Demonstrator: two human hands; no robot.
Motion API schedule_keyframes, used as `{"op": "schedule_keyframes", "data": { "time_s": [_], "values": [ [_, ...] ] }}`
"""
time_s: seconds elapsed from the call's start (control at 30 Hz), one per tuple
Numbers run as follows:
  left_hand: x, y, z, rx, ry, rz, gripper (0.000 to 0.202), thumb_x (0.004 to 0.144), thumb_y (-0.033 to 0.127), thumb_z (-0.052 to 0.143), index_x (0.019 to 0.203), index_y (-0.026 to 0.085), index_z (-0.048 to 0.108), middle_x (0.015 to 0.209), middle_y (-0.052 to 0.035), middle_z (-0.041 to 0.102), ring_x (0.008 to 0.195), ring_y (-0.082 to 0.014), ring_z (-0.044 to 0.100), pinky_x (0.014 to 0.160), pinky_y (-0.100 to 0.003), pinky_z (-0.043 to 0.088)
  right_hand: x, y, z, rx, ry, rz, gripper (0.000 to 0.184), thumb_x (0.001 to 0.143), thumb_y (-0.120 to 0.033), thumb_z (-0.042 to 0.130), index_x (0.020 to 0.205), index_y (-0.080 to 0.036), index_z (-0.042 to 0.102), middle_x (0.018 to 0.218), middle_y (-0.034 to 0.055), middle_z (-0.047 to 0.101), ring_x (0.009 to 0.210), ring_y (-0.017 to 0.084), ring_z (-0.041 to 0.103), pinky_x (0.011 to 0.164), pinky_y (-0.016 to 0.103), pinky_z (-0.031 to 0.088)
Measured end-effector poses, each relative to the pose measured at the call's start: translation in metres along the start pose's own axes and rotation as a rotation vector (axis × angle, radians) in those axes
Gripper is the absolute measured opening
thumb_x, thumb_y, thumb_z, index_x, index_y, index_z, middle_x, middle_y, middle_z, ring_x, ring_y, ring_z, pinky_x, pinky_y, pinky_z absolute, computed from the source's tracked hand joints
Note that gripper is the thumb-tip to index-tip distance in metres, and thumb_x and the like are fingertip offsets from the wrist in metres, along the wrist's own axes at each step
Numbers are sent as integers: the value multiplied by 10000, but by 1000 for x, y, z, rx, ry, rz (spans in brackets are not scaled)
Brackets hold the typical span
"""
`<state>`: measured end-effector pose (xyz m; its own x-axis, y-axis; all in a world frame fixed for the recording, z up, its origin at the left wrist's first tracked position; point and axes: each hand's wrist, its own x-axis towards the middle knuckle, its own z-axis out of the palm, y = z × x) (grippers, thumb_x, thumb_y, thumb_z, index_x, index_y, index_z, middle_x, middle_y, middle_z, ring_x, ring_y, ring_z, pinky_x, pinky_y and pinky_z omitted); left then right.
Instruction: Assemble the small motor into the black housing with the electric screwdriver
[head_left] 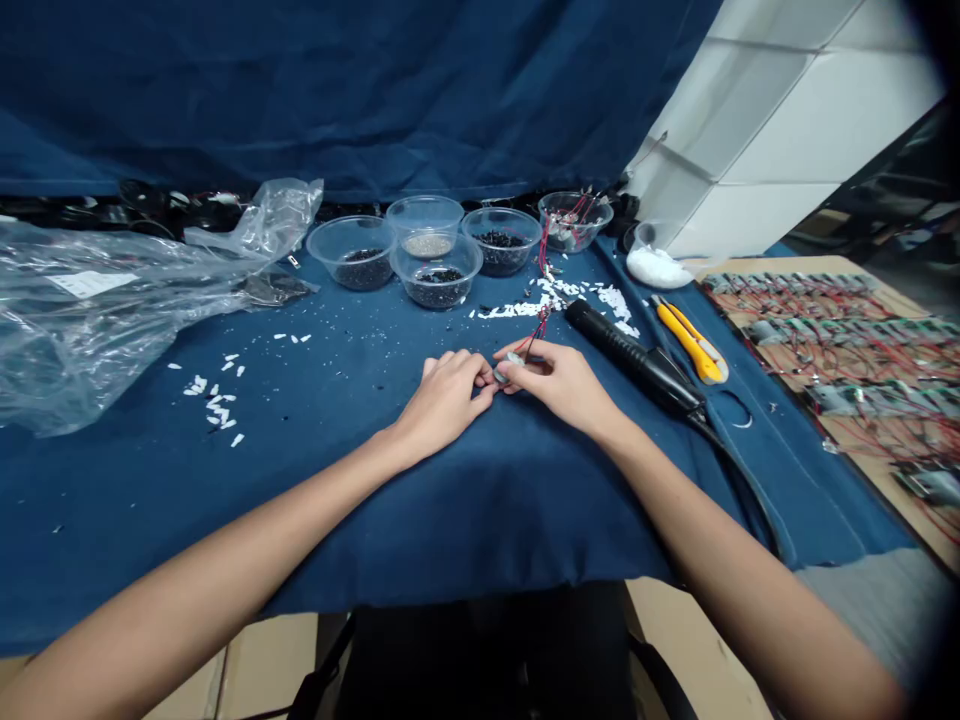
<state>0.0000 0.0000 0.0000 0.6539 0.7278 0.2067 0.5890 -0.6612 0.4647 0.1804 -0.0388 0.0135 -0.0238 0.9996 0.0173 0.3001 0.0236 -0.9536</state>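
Note:
My right hand (556, 382) pinches a small grey part (510, 366) between thumb and fingers. Thin red and black wires (538, 330) rise from it; its exact kind is too small to tell. Close against it on the left, my left hand (450, 392) has its fingers curled and thumb and fingertips together beside the part. Whatever those fingertips hold is hidden. Both hands rest near the front of the blue cloth-covered table (322, 400). Just right of my right hand lies a black corded handheld tool (637, 358), probably an electric screwdriver.
Clear plastic bowls of small dark and pale pieces, one bowl (474, 268) nearest, stand behind. White bits (517, 310) lie scattered around. A yellow-handled cutter (686, 338) and white-filled bag (660, 268) sit right, beside a board (799, 265) of wired parts. Plastic bag (150, 300) covers the left.

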Motion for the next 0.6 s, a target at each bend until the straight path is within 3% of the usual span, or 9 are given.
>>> {"op": "schedule_keyframes", "data": {
  "time_s": [0.37, 0.6],
  "values": [
    [0, -2, 1, 10, -11, 31, 89, 952, 282, 519, 939, 195, 529, 967, -26, 615, 947, -207, 530, 804, -328, 330, -2, -3, -1, -169, 31, -58, 265, 824, -318, 635, 1034, -166, 691, 870, 36, 705, 757, 171, 672, 755, 295, 520],
    [0, -2, 1, 16, -11, 34, 86, 951, 281, 520, 947, 197, 538, 966, -25, 620, 942, -206, 529, 804, -327, 327, -1, 1, 1, -76, 17, -19, 257, 815, -329, 639, 1003, -156, 663, 861, 36, 699, 740, 170, 681, 763, 302, 549]
  ]
}}
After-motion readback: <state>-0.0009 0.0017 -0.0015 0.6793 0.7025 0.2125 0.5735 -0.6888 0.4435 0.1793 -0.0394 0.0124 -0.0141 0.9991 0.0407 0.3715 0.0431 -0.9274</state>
